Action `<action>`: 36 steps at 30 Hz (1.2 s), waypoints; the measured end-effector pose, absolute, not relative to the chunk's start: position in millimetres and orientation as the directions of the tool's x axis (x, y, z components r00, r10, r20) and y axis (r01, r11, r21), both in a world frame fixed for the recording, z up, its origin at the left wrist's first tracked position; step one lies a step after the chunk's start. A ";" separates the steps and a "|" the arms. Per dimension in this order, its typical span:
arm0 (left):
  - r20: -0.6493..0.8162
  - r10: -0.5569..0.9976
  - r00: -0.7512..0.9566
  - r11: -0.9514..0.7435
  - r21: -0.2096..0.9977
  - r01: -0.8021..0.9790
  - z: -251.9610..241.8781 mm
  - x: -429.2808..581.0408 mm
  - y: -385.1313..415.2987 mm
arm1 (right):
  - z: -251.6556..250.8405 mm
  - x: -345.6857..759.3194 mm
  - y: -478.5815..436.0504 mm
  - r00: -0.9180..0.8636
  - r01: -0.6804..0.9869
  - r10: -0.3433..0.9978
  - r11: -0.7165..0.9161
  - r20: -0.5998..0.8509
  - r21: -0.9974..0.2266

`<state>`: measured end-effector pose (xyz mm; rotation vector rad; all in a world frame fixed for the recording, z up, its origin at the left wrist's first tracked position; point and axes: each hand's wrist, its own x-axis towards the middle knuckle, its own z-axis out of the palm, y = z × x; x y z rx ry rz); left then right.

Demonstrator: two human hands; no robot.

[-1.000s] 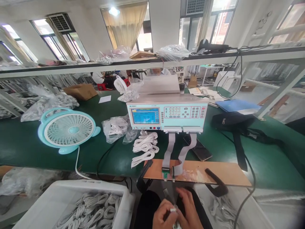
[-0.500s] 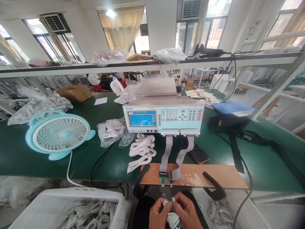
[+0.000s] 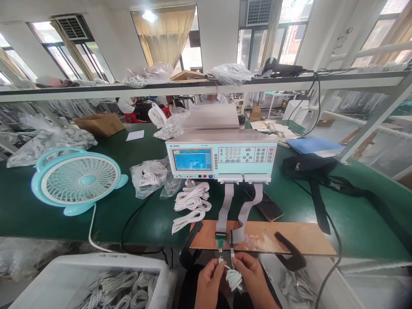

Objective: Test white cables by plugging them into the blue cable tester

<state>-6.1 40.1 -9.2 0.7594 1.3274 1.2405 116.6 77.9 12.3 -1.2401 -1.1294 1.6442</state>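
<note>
A coiled white cable [image 3: 234, 279] hangs between my hands. My left hand [image 3: 208, 282] pinches one of its plug ends, just below the small green connector board [image 3: 220, 241]. The other plug end is pinched in my right hand [image 3: 252, 274], right under the second connector [image 3: 231, 239]. Both plugs are at the connectors' tips; whether they are fully seated I cannot tell. Grey ribbon cables [image 3: 225, 208] run from these connectors up to the tester [image 3: 222, 156], whose blue screen is lit.
Bundled white cables [image 3: 191, 201] lie left of the ribbons. A wooden board [image 3: 286, 238] spans the table's front edge. A phone [image 3: 268, 208], a black bag [image 3: 305, 165] and a turquoise fan [image 3: 80, 182] are on the table. At lower left, a white bin [image 3: 64, 274] holds cables.
Both hands have moved up toward the connectors and slightly apart, bringing the plug ends to them. The cable coil has risen and now hangs lower between the hands' fingertips.
</note>
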 end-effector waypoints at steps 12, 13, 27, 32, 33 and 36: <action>-0.122 0.988 -0.095 0.123 0.992 0.013 0.2 -22.4 48.3 | 14.2 111.4 79.5 -0.188 -0.222 0.913 -0.399 -0.362 -0.890; -0.129 0.987 -0.095 0.129 0.992 0.000 0.4 -22.5 49.1 | 16.3 109.6 79.8 -0.190 -0.264 0.896 -0.441 -0.402 -0.858; -0.092 0.985 -0.146 0.101 0.993 0.055 -1.8 -24.9 58.4 | 13.3 108.6 82.0 -0.194 -0.357 0.877 -0.481 -0.440 -0.801; -0.212 0.956 -0.202 0.189 0.974 -0.128 -2.1 -15.1 58.7 | 18.6 109.9 80.1 -0.195 -0.302 0.881 -0.471 -0.430 -0.829; -0.223 0.950 -0.220 0.193 0.970 -0.149 -2.1 -13.0 58.5 | 19.2 110.0 79.9 -0.199 -0.297 0.884 -0.466 -0.424 -0.833; -0.201 0.941 -0.273 0.167 0.975 -0.144 -4.2 -7.8 57.1 | 18.7 110.0 79.9 -0.215 -0.298 0.882 -0.469 -0.420 -0.831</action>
